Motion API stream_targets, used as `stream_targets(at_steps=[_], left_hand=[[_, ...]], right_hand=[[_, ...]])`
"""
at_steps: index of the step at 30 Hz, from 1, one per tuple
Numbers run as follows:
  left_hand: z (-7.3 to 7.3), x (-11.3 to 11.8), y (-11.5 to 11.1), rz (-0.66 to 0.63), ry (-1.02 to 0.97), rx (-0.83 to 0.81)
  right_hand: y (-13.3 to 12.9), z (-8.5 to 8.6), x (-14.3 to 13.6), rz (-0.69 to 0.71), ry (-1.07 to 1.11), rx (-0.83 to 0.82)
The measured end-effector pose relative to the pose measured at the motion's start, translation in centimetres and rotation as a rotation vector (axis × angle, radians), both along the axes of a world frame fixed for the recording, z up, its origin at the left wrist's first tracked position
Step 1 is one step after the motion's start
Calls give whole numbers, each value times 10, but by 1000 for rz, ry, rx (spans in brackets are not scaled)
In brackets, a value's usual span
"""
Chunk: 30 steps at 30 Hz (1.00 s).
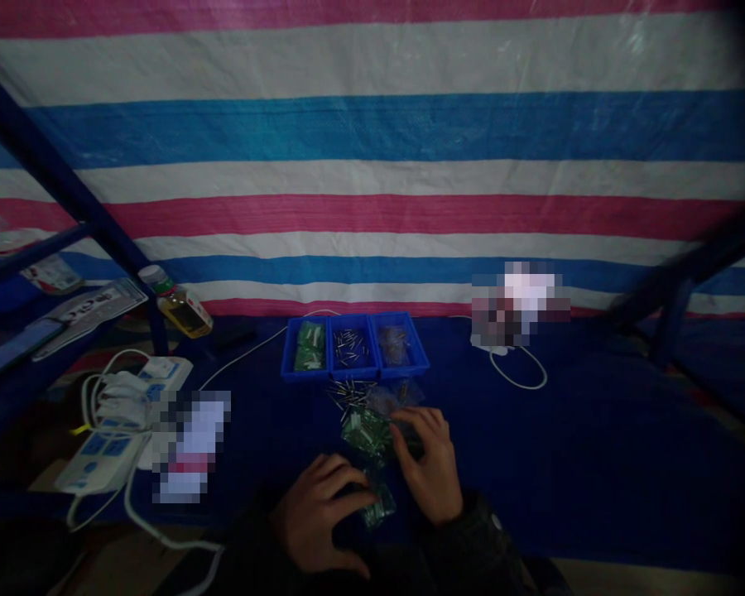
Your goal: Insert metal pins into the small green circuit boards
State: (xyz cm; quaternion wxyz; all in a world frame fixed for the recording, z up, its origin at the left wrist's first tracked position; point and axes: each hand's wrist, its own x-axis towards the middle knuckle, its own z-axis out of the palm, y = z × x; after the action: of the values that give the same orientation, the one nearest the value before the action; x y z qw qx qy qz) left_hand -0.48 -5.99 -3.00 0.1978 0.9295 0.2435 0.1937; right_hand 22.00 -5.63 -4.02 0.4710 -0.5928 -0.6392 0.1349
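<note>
My left hand (323, 509) hovers low at the table's near side, thumb well apart from the fingers. Its fingertips reach over a small green clear-wrapped packet (380, 505). Bent over the right edge of a pile of similar green packets (366, 432) is my right hand (431, 468), thumb and fingers apart; what lies under its fingertips is partly hidden. Just behind the pile are loose thin metal pins or bits (351, 396) and clear plastic bags (403, 393). A blue three-part tray (314, 377) holds green packets, metal pins and small clear bags, one kind in each compartment.
On the left are a white power strip (177, 377) with plugs and cables, a blurred-out phone-like item (195, 451) and a bottle of yellow liquid (186, 313). A blurred-out object (502, 323) with a white cable stands back right. Striped sheeting (372, 132) hangs behind the blue table (564, 463).
</note>
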Motion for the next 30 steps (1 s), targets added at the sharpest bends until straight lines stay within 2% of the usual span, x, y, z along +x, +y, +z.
stream_targets(at_steps=[6, 9, 11, 15, 18, 23, 30], left_hand=[[-1, -3, -17, -29, -95, 50], [5, 2, -16, 11, -239, -24], [10, 6, -8, 133, -354, -117], [14, 15, 18, 472, -499, -231], [10, 23, 36, 588, -611, -263], [8, 29, 50, 470, -616, -349], [16, 22, 45, 348, -628, -409]], right_hand=[[-1, 1, 0, 11, 2, 25], [-3, 2, -1, 55, 35, 57], [-6, 3, -2, 105, 75, 87], [-10, 5, -8, 190, 125, 158], [-10, 7, -14, 249, 97, 182], [-3, 8, -16, 271, 43, 171], [1, 1, -19, 143, 58, 162]])
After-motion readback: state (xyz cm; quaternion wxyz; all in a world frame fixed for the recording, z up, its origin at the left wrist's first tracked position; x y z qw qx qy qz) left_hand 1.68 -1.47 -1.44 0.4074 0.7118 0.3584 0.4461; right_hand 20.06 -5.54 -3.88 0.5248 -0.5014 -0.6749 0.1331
